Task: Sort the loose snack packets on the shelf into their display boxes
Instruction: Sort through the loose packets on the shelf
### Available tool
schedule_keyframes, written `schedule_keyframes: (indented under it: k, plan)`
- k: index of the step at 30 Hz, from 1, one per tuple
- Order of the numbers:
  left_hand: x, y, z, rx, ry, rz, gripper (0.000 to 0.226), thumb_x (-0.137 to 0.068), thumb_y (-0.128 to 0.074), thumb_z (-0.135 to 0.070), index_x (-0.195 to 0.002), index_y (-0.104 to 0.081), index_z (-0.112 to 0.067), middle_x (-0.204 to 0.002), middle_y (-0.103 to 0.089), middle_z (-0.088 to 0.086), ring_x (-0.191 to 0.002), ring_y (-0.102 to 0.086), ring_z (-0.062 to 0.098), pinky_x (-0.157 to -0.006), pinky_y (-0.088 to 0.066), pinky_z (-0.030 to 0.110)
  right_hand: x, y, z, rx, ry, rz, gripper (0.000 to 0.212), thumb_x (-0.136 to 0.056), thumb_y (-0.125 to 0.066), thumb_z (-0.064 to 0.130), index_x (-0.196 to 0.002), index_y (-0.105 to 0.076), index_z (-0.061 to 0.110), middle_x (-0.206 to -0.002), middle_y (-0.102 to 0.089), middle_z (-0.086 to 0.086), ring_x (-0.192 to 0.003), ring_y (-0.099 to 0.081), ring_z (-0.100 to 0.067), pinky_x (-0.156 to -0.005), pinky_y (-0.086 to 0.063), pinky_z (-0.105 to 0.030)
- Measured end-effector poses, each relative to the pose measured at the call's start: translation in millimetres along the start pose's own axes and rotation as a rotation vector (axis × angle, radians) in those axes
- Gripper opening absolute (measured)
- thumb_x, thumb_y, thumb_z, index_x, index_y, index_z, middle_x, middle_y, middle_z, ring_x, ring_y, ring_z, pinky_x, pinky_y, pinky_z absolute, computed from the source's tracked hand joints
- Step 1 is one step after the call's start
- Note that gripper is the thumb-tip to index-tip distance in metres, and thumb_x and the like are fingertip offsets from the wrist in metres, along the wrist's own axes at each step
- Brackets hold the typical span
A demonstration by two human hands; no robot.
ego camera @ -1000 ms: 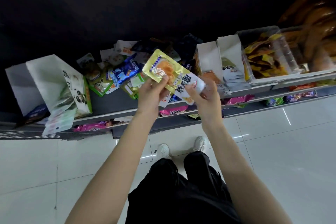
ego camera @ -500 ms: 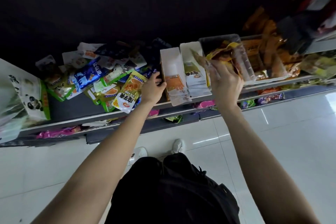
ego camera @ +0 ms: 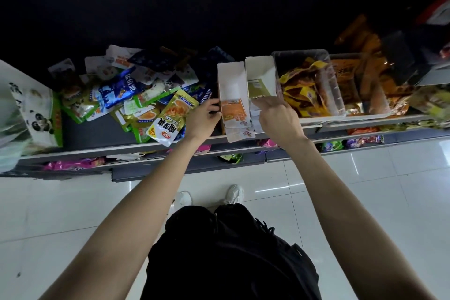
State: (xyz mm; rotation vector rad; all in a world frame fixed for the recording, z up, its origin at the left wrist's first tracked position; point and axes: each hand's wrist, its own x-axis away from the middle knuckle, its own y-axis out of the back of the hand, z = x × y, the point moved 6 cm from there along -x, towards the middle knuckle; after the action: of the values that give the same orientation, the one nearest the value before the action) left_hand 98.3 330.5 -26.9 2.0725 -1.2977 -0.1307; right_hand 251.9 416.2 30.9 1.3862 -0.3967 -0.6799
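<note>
— See where the hands are? The left hand [ego camera: 203, 118] has its fingers curled against the side of the tall white cardboard display box with the orange packets in it [ego camera: 233, 95]. The right hand [ego camera: 276, 114] presses a gold foil packet [ego camera: 258, 89] down into the second white cardboard box [ego camera: 261, 80] just beside it, fingers bent over the packet's lower edge.

— And the rest?

— A loose heap of glossy foil packets [ego camera: 136, 100], blue, green and gold, on the grey metal shelf [ego camera: 97, 133], left of the boxes. One gold-and-white packet [ego camera: 170, 120] hangs over the shelf lip.

— Tricky to handle?

— I'd guess not heavy. Flat pouches like that look light, limp and slick, so they probably slide over each other. I'd pinch one by a sealed edge, where the film is stiffer, rather than squeeze the middle. The boxes look thin, likely to tip, hence the steadying hand.
</note>
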Motion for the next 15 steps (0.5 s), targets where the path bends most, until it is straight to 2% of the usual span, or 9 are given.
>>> schedule_keyframes:
  k: [2,4,6,7,9,11,13,15]
  plan:
    - [11,22,5,-0.027,-0.076,-0.095,0.030,-0.093,-0.054,-0.022,-0.123,-0.058,-0.018,-0.108,-0.067,-0.007,-0.095,-0.062,0.010,-0.079,-0.046,0.020,9,16,14,-0.200,-0.033,-0.098,0.032,-0.081,-0.059,-0.004,-0.110,-0.067,0.007,-0.103,-0.069,-0.013,-0.095,-0.064,-0.031,-0.074,-0.055,-0.037]
    - [25,52,24,-0.100,-0.151,-0.269,0.025,-0.091,-0.057,-0.021,-0.115,-0.061,-0.018,-0.102,-0.067,-0.008,-0.094,-0.061,0.009,-0.080,-0.045,0.021,16,25,38,-0.345,-0.055,-0.193,0.028,-0.083,-0.055,-0.001,-0.108,-0.067,0.007,-0.097,-0.069,-0.013,-0.086,-0.065,-0.028,-0.067,-0.054,-0.033]
    - [32,76,59,-0.199,-0.107,-0.375,0.029,-0.088,-0.061,-0.025,-0.116,-0.059,-0.016,-0.109,-0.065,-0.001,-0.102,-0.058,0.018,-0.088,-0.044,0.028,16,11,72,-0.380,-0.040,-0.161,0.027,-0.084,-0.054,0.003,-0.106,-0.068,0.008,-0.095,-0.069,-0.011,-0.080,-0.065,-0.027,-0.061,-0.053,-0.031]
    - [31,82,80,-0.232,-0.019,-0.360,0.036,-0.087,-0.063,-0.029,-0.119,-0.057,-0.015,-0.114,-0.062,0.004,-0.108,-0.055,0.023,-0.092,-0.044,0.034,13,-2,89,-0.383,-0.024,-0.101,0.028,-0.085,-0.054,0.003,-0.108,-0.067,0.009,-0.098,-0.069,-0.010,-0.082,-0.065,-0.027,-0.062,-0.053,-0.031]
    - [24,86,114,-0.277,0.162,-0.235,0.052,-0.083,-0.067,-0.037,-0.126,-0.052,-0.012,-0.122,-0.056,0.012,-0.116,-0.047,0.030,-0.096,-0.041,0.039,4,-37,119,-0.390,0.005,0.078,0.034,-0.087,-0.052,0.004,-0.119,-0.063,0.010,-0.113,-0.065,-0.009,-0.099,-0.062,-0.025,-0.083,-0.052,-0.034]
    - [18,84,127,-0.297,0.195,-0.137,0.060,-0.080,-0.070,-0.040,-0.128,-0.049,-0.011,-0.125,-0.053,0.013,-0.118,-0.045,0.029,-0.095,-0.038,0.036,-6,-72,138,-0.390,-0.008,0.258,0.041,-0.090,-0.049,0.005,-0.131,-0.054,0.011,-0.130,-0.055,-0.007,-0.119,-0.051,-0.024,-0.104,-0.039,-0.033]
    - [14,84,130,-0.259,0.181,-0.100,0.063,-0.076,-0.074,-0.037,-0.126,-0.047,-0.010,-0.125,-0.053,0.013,-0.116,-0.048,0.028,-0.090,-0.040,0.033,-15,-99,147,-0.376,-0.057,0.379,0.048,-0.090,-0.048,0.006,-0.138,-0.046,0.013,-0.140,-0.046,-0.006,-0.128,-0.042,-0.025,-0.109,-0.034,-0.035]
    - [12,86,129,-0.239,0.195,-0.081,0.063,-0.073,-0.078,-0.032,-0.123,-0.049,-0.008,-0.122,-0.055,0.013,-0.111,-0.052,0.026,-0.086,-0.042,0.031,-20,-113,150,-0.378,-0.113,0.468,0.052,-0.090,-0.048,0.007,-0.141,-0.040,0.016,-0.141,-0.043,-0.007,-0.130,-0.040,-0.027,-0.106,-0.036,-0.039]
